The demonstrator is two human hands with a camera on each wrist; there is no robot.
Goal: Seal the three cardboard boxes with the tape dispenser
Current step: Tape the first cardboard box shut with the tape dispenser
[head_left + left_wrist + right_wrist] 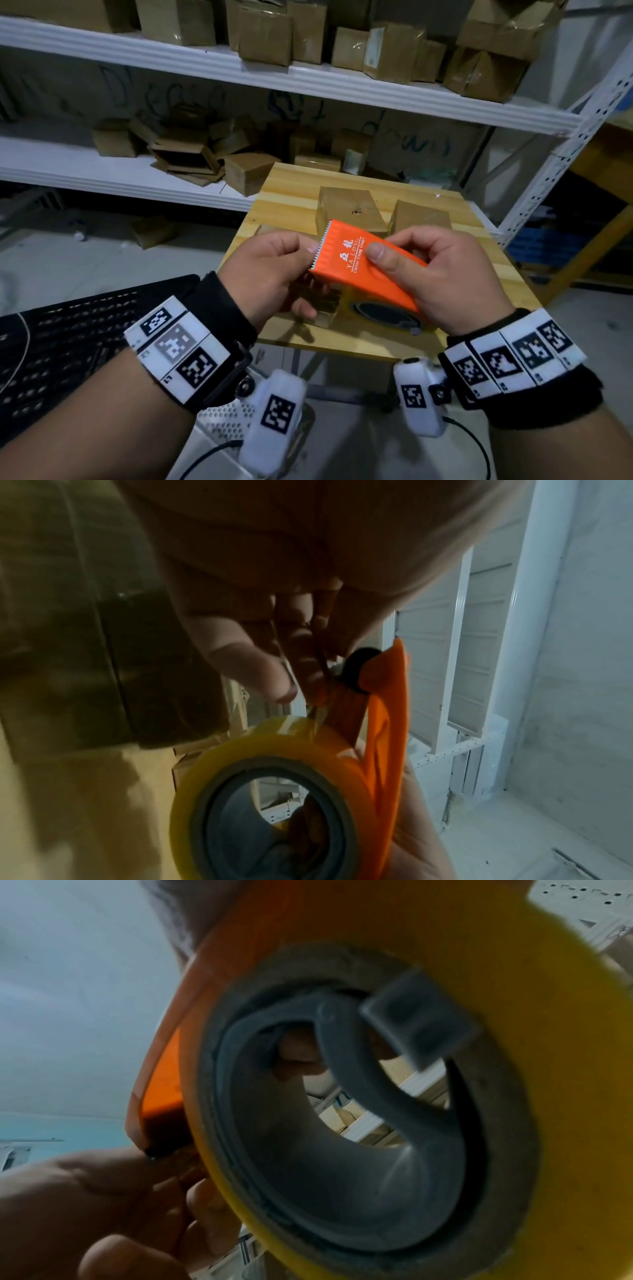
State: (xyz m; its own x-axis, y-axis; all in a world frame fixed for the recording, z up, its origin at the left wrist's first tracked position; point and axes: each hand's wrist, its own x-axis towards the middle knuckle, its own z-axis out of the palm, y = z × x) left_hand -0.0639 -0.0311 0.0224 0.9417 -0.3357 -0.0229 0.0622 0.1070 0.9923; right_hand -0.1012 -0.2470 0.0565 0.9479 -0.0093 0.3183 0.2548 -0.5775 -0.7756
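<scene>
Right hand (442, 277) grips the tape dispenser (368, 265) from above, thumb on its printed orange top, held in the air over the desk (291, 192). Dispenser: orange body w/ white lettering, serrated blade at front, yellow tape roll (274, 753) on grey hub. Left hand (270, 274) pinches at the blade end, fingers curled. Behind: three cardboard boxes (346, 209) on desk, flaps down.

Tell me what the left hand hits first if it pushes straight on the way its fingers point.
Probably the orange plastic tape dispenser: the left hand already touches its serrated end.
</scene>
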